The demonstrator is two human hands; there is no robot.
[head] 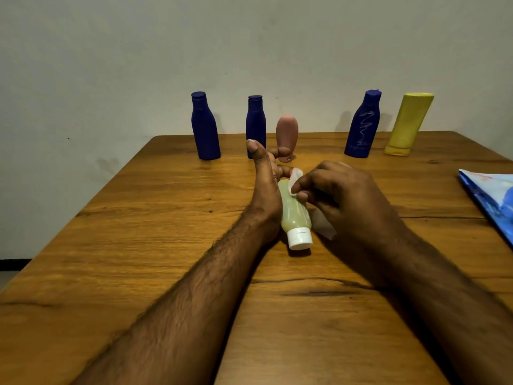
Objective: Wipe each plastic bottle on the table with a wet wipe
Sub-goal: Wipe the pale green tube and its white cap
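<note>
You get one head view only: looks forward and down across table (138, 245), near your hands at frame centre, wall (111, 51) filling upper half.

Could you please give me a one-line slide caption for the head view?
Right hand wipes a pale bottle held by the left hand.

Both forearms are bare and hairy, with no sleeves in view. The left hand (268, 184) and right hand (347, 195) carry no rings, watch or gloves; one thumbnail is short.
</note>
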